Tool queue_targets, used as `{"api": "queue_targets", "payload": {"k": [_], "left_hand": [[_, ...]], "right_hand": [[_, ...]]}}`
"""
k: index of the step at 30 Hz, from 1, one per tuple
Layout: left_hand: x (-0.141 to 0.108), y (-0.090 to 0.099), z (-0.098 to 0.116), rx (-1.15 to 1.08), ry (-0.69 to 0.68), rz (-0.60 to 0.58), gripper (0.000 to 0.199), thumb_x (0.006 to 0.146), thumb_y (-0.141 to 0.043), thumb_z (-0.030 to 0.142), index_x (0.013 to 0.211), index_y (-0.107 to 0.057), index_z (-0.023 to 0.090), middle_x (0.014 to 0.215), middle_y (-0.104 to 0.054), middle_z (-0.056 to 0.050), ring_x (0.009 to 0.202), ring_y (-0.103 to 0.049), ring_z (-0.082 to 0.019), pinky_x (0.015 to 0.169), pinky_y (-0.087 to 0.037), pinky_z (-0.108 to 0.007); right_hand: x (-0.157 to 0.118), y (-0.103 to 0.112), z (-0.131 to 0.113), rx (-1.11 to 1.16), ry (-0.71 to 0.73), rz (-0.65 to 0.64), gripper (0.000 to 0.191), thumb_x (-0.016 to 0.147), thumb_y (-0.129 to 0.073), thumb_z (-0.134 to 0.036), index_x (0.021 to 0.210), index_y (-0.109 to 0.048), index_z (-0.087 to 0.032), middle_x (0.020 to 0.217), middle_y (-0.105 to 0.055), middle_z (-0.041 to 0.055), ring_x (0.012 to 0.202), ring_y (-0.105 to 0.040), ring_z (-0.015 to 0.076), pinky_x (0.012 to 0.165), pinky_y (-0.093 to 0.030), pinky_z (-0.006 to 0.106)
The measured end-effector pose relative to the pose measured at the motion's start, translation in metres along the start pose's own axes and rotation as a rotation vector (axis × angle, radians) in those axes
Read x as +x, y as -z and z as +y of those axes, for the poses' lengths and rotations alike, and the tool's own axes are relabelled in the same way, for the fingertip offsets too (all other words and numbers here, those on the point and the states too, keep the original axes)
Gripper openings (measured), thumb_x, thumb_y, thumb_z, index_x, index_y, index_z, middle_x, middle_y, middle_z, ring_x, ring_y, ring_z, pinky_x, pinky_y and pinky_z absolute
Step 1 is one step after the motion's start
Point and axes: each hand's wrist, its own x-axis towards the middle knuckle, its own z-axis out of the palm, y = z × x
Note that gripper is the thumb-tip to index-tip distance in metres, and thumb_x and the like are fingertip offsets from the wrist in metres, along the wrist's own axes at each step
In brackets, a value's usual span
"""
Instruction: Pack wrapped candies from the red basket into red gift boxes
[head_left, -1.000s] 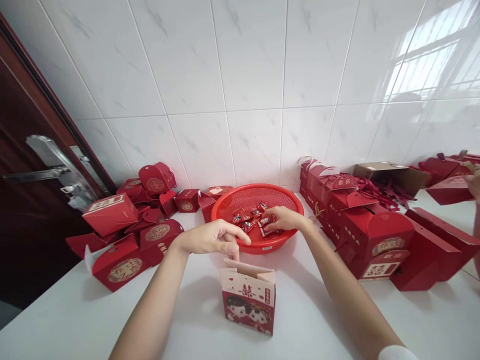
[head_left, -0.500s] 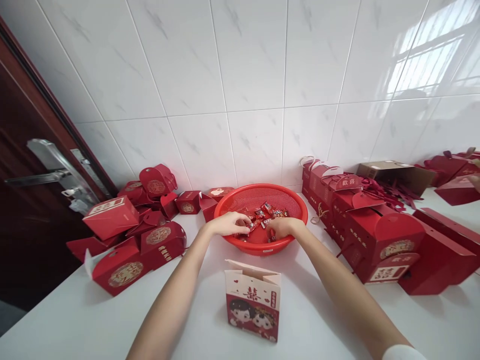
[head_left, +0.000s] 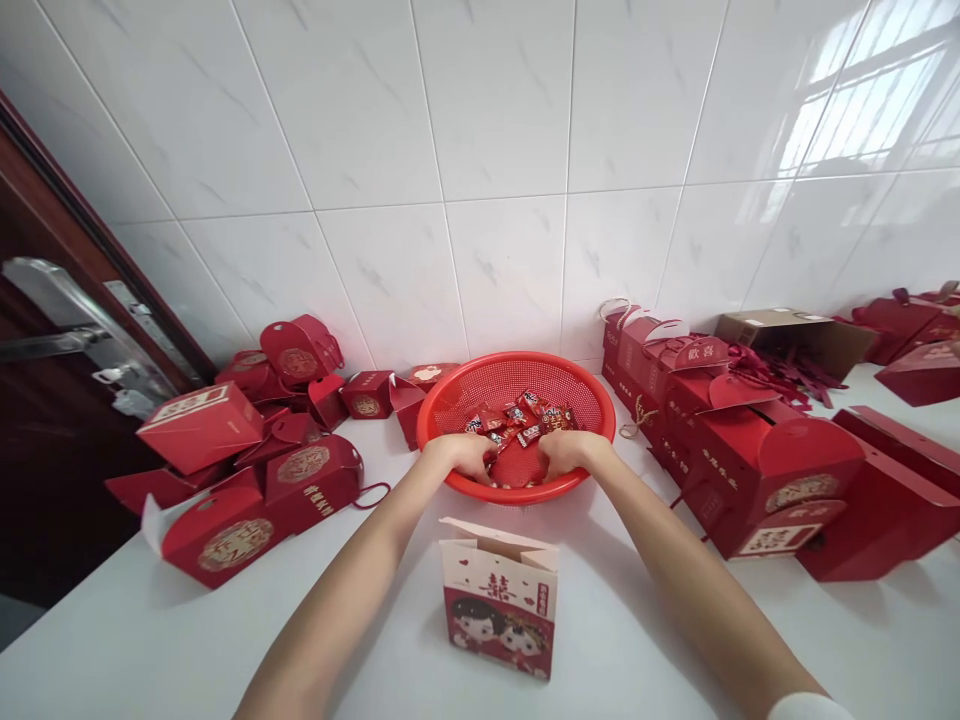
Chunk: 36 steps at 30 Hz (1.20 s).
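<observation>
A red plastic colander [head_left: 517, 365] holds several wrapped candies [head_left: 517, 415] in red, white and brown. Both my hands reach over its front part, one from each side. My left hand [head_left: 469, 455] is bent downward at the left, its loosely curved fingers beside the candies, with the tips partly hidden. Opposite it, my right hand [head_left: 566, 452] curves down just in front of a brown wrapped candy, fingers apart from the thumb. I see nothing clearly held in either hand. Upright in front of the colander stands a cream and red paper box [head_left: 499, 600] with two cartoon figures, its top open.
Red gift boxes [head_left: 300, 480] are piled on the left, near a door handle [head_left: 82, 330]. A row of red boxes [head_left: 757, 470] lines the right, with a cardboard box [head_left: 795, 335] of dark red ribbons behind. A white tiled wall [head_left: 510, 240] backs the table.
Both hands have sunk lower toward the colander's near side, and more candies show behind them. The whole view has shifted slightly. The paper box stands as before.
</observation>
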Motion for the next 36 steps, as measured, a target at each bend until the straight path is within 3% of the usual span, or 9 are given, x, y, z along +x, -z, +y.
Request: {"api": "queue_targets", "payload": {"k": [3, 6, 11, 15, 18, 22, 25, 31, 36], "left_hand": [[-0.002, -0.002, 0.002, 0.007, -0.014, 0.008, 0.033, 0.065, -0.071, 0.036, 0.096, -0.072, 0.023, 0.099, -0.076, -0.007, 0.087, -0.069, -0.028, 0.068, -0.049, -0.029], [-0.002, -0.003, 0.002, -0.024, -0.033, 0.015, 0.027, 0.066, -0.070, 0.040, 0.087, -0.072, 0.024, 0.094, -0.076, -0.005, 0.084, -0.068, -0.026, 0.066, -0.047, -0.029], [-0.002, -0.006, 0.002, -0.087, -0.034, -0.016, 0.017, 0.065, -0.069, 0.039, 0.064, -0.066, 0.022, 0.077, -0.073, -0.003, 0.071, -0.065, -0.023, 0.060, -0.044, -0.028], [-0.002, -0.005, 0.003, -0.116, -0.046, 0.004, 0.016, 0.059, -0.070, 0.028, 0.074, -0.068, 0.022, 0.084, -0.074, -0.004, 0.073, -0.065, -0.023, 0.057, -0.043, -0.026], [-0.004, -0.004, 0.005, -0.131, -0.067, 0.026, 0.024, 0.057, -0.069, 0.022, 0.081, -0.067, 0.021, 0.085, -0.073, -0.004, 0.074, -0.065, -0.023, 0.056, -0.042, -0.025], [-0.007, -0.005, 0.006, -0.198, -0.127, 0.088, 0.037, 0.056, -0.062, 0.014, 0.093, -0.066, 0.021, 0.080, -0.071, -0.003, 0.072, -0.065, -0.023, 0.055, -0.041, -0.026], [-0.007, -0.009, 0.007, -0.220, -0.120, 0.123, 0.034, 0.057, -0.060, 0.013, 0.090, -0.065, 0.020, 0.076, -0.069, -0.003, 0.069, -0.063, -0.023, 0.054, -0.040, -0.027], [-0.009, -0.011, 0.007, -0.306, -0.193, 0.218, 0.016, 0.061, -0.057, 0.009, 0.070, -0.064, 0.020, 0.068, -0.067, -0.001, 0.065, -0.063, -0.020, 0.053, -0.040, -0.025], [-0.012, -0.009, 0.009, -0.455, -0.169, 0.316, 0.028, 0.065, -0.052, 0.004, 0.081, -0.072, 0.018, 0.073, -0.074, -0.002, 0.064, -0.069, -0.018, 0.058, -0.049, -0.022]], "right_hand": [[-0.001, -0.001, 0.000, -0.006, 0.061, -0.050, 0.036, 0.076, -0.071, -0.024, 0.110, -0.077, -0.018, 0.117, -0.073, 0.0123, 0.102, -0.069, 0.0281, 0.071, -0.049, 0.027], [-0.001, -0.002, 0.002, 0.014, 0.140, -0.084, 0.037, 0.079, -0.066, -0.023, 0.115, -0.076, -0.027, 0.114, -0.074, 0.0056, 0.099, -0.069, 0.0237, 0.068, -0.047, 0.025], [0.005, -0.007, 0.007, 0.045, 0.204, -0.085, 0.023, 0.078, -0.064, -0.021, 0.094, -0.081, -0.019, 0.091, -0.076, 0.0071, 0.079, -0.067, 0.0218, 0.058, -0.042, 0.026], [0.010, -0.008, 0.009, 0.112, 0.273, -0.033, 0.017, 0.075, -0.066, -0.018, 0.086, -0.080, -0.018, 0.085, -0.074, 0.0052, 0.073, -0.063, 0.0184, 0.059, -0.041, 0.025], [0.011, -0.007, 0.011, 0.191, 0.349, 0.033, 0.017, 0.077, -0.067, -0.020, 0.090, -0.078, -0.017, 0.080, -0.071, 0.0025, 0.071, -0.060, 0.0153, 0.061, -0.041, 0.023], [0.014, -0.006, 0.018, 0.525, 0.515, 0.193, 0.019, 0.078, -0.068, -0.028, 0.091, -0.074, -0.014, 0.069, -0.063, -0.0004, 0.064, -0.054, 0.0134, 0.059, -0.040, 0.024], [0.016, -0.006, 0.024, 0.698, 0.594, 0.288, 0.023, 0.077, -0.071, -0.035, 0.089, -0.071, -0.015, 0.072, -0.063, 0.0002, 0.067, -0.053, 0.0140, 0.062, -0.041, 0.025], [0.020, -0.010, 0.027, 0.875, 0.594, 0.446, 0.023, 0.078, -0.070, -0.036, 0.092, -0.066, -0.017, 0.072, -0.063, -0.0003, 0.067, -0.058, 0.0141, 0.066, -0.044, 0.027], [0.021, -0.012, 0.027, 0.922, 0.562, 0.580, 0.022, 0.073, -0.072, -0.030, 0.090, -0.064, -0.018, 0.082, -0.066, 0.0012, 0.067, -0.058, 0.0130, 0.065, -0.046, 0.027]]}}
